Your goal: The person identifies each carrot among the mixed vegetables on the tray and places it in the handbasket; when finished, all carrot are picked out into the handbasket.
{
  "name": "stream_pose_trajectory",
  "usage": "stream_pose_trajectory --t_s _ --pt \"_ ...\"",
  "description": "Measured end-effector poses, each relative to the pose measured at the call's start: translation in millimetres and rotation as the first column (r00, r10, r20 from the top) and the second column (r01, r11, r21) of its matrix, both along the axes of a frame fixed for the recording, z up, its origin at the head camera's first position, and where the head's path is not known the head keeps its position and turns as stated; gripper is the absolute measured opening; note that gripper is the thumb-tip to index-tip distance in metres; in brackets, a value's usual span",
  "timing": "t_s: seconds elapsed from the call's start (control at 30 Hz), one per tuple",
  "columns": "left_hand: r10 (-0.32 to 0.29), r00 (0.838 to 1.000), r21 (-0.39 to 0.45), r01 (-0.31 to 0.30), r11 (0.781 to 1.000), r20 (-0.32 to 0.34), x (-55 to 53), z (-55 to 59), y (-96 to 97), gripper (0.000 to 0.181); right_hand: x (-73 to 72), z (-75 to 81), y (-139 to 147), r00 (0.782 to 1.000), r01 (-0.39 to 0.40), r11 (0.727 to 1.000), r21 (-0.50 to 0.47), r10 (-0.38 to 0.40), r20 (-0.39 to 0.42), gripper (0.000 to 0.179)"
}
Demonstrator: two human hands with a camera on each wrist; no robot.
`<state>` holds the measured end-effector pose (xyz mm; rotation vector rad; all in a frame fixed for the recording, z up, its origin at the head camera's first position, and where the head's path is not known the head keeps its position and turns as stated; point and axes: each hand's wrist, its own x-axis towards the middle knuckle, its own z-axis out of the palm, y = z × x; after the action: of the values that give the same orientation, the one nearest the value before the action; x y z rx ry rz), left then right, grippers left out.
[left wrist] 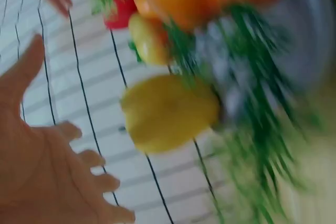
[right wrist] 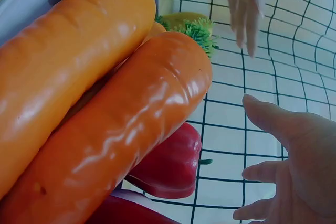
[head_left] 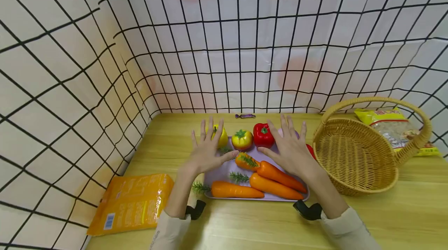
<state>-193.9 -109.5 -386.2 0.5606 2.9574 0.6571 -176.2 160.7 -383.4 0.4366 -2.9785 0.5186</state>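
Both hands hover with fingers spread over a lilac tray [head_left: 224, 172] of vegetables, holding nothing. My left hand [head_left: 206, 152] is above the tray's left side, close to a yellow bell pepper [head_left: 220, 137]. Over the right side is my right hand [head_left: 292, 151], beside a red bell pepper [head_left: 263, 135] and partly hiding a purple item [head_left: 296, 134]. Several orange carrots [head_left: 236, 190] with green tops lie along the front and middle of the tray. Between the hands sits a yellow-red tomato-like vegetable [head_left: 242, 140]. The left wrist view is blurred.
A wicker basket [head_left: 353, 152] with a tall handle stands right of the tray, with a yellow and clear food bag [head_left: 395, 127] behind it. An orange packet [head_left: 133, 199] lies at left. A small purple-wrapped candy [head_left: 245, 116] is near the gridded back wall [head_left: 245, 59].
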Motion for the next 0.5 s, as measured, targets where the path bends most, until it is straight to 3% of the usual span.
stream_pose_trajectory --t_s 0.17,0.33,0.5 --pt "-0.077 0.989 0.114 0.062 0.992 0.129 -3.0 -2.7 -35.4 0.116 0.7 0.4 1 1.000 -0.002 1.000 0.009 0.002 0.007 0.089" --pt "-0.115 0.965 0.194 0.069 0.979 0.236 -4.1 -4.6 -67.2 0.125 0.9 0.0 1 1.000 -0.019 1.000 0.009 0.019 0.014 0.088" --pt "-0.108 0.923 0.147 0.057 0.987 0.369 -1.9 -9.9 -86.6 0.130 0.4 -1.8 2 0.999 -0.026 1.000 0.010 0.026 0.021 0.086"
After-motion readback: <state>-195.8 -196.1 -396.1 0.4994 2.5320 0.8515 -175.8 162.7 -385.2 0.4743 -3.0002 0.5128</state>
